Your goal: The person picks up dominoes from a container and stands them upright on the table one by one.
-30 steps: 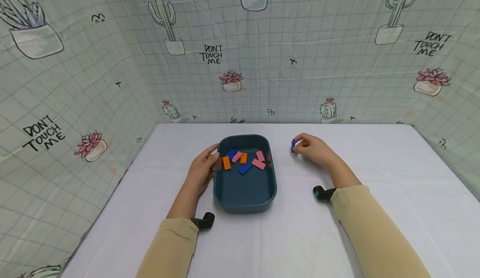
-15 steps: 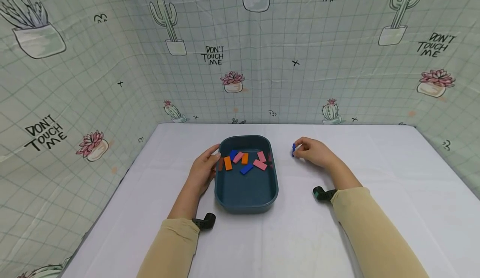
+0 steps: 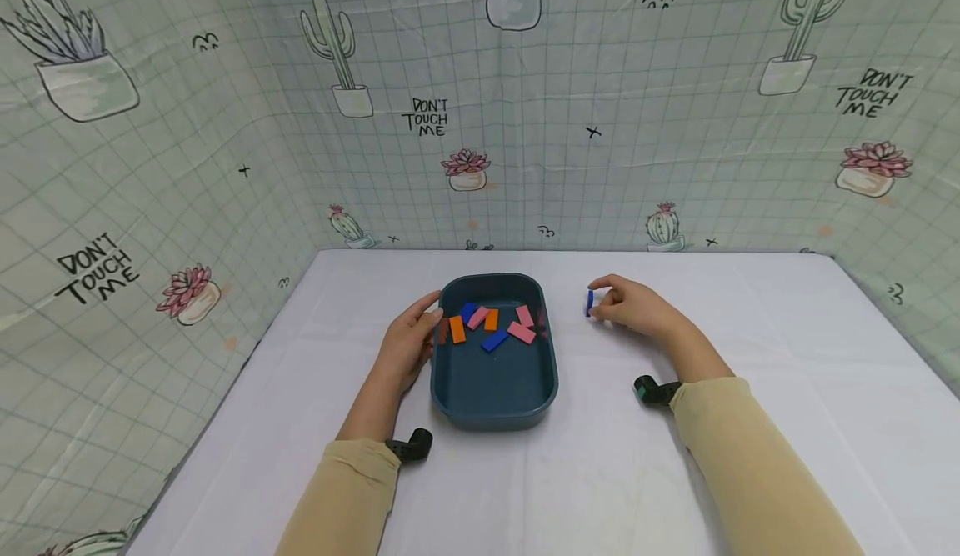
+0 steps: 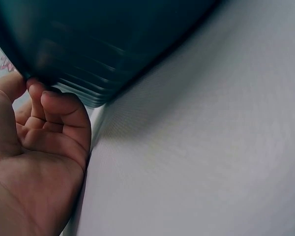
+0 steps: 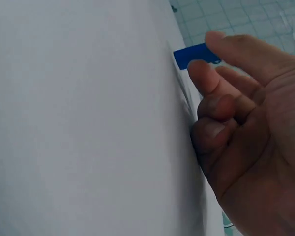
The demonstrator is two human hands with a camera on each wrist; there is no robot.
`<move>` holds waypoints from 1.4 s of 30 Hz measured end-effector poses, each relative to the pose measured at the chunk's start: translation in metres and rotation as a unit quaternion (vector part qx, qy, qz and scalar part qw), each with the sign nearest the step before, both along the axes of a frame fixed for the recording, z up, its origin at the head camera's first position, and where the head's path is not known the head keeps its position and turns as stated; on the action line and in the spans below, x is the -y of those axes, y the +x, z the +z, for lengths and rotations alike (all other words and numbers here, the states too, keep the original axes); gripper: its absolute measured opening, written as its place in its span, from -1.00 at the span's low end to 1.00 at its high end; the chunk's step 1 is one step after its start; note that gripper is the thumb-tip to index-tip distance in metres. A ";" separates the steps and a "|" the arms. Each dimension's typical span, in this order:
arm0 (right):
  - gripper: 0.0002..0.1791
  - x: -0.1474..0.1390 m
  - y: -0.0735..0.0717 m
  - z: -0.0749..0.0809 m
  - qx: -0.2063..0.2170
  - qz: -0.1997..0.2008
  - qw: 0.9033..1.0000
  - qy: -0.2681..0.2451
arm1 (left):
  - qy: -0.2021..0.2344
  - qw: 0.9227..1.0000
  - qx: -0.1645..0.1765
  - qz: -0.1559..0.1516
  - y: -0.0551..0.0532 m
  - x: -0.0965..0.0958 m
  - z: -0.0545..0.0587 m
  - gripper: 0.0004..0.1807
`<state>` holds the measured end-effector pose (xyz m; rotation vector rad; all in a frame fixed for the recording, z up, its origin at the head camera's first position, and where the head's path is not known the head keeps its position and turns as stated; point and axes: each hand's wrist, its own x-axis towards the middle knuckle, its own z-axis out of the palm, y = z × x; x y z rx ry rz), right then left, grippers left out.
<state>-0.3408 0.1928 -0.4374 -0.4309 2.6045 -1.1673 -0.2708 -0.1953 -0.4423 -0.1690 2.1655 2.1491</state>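
My left hand [image 3: 408, 341] grips the left rim of a dark teal plastic tub [image 3: 491, 389], thumb at the rim and fingers curled against its outer wall, as the left wrist view confirms. Several flat domino-like blocks lie in the tub's far half, including an orange block [image 3: 457, 329], a blue block [image 3: 494, 340] and a pink block [image 3: 521, 333]. Right of the tub, my right hand [image 3: 633, 304] holds another blue block [image 5: 189, 56] upright between thumb and index finger, at the tabletop. The other right fingers are curled in the right wrist view.
A white cloth covers the table [image 3: 600, 473]. Behind it and along the sides hangs a pale grid-patterned curtain [image 3: 555, 81] with printed cacti. A black wrist camera [image 3: 412, 446] sits at the left wrist and another black camera [image 3: 654, 390] at the right.
My right hand has come slightly nearer with the blue block, down to the tabletop, and its fingers have spread a little. The left hand and tub stay in place.
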 end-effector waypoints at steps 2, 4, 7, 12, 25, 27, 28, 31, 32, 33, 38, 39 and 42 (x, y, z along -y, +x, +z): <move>-0.32 -0.004 0.001 0.007 0.017 0.012 1.000 0.004 | -0.002 1.000 0.000 0.002 0.000 0.000 0.000 -0.60; -0.25 -0.008 0.002 0.015 0.024 0.021 0.999 0.011 | -0.001 1.000 -0.004 0.002 0.000 0.000 0.000 -0.60; -0.23 -0.012 0.004 0.030 0.021 0.022 0.999 0.020 | -0.001 1.000 -0.009 0.002 0.001 0.000 0.000 -0.59; -0.44 0.000 0.007 0.055 -0.001 0.028 1.000 0.004 | -0.004 1.000 -0.004 0.000 0.002 0.000 0.000 -0.59; -0.54 0.113 -0.001 0.093 0.014 0.163 0.985 -0.059 | -0.007 1.000 -0.001 0.002 0.003 0.007 0.000 -0.58; -0.56 0.129 -0.002 0.091 0.030 0.186 0.980 -0.063 | -0.003 1.000 0.004 0.003 0.003 0.008 -0.001 -0.58; -0.58 0.137 -0.002 0.090 0.039 0.193 0.978 -0.067 | -0.001 1.000 0.004 0.003 0.003 0.009 -0.001 -0.59; -0.61 0.155 -0.003 0.085 0.063 0.203 0.974 -0.073 | 0.007 1.000 0.003 -0.001 0.003 0.010 0.000 -0.58; -0.61 0.160 -0.003 0.083 0.066 0.204 0.974 -0.071 | 0.011 1.000 0.007 -0.005 0.005 0.009 0.003 -0.57; -0.62 0.165 -0.003 0.082 0.071 0.203 0.974 -0.070 | 0.013 1.000 0.007 -0.007 0.005 0.009 0.004 -0.56; -0.69 0.181 -0.003 0.075 0.089 0.198 0.975 -0.047 | 0.028 0.999 0.006 -0.015 0.003 0.006 0.004 -0.56; -0.70 0.183 -0.004 0.073 0.091 0.198 0.975 -0.039 | 0.030 0.999 0.002 -0.014 0.000 0.006 0.001 -0.56; -0.71 0.186 -0.003 0.063 0.094 0.195 0.976 -0.014 | 0.035 0.999 -0.005 -0.020 -0.001 0.003 -0.001 -0.57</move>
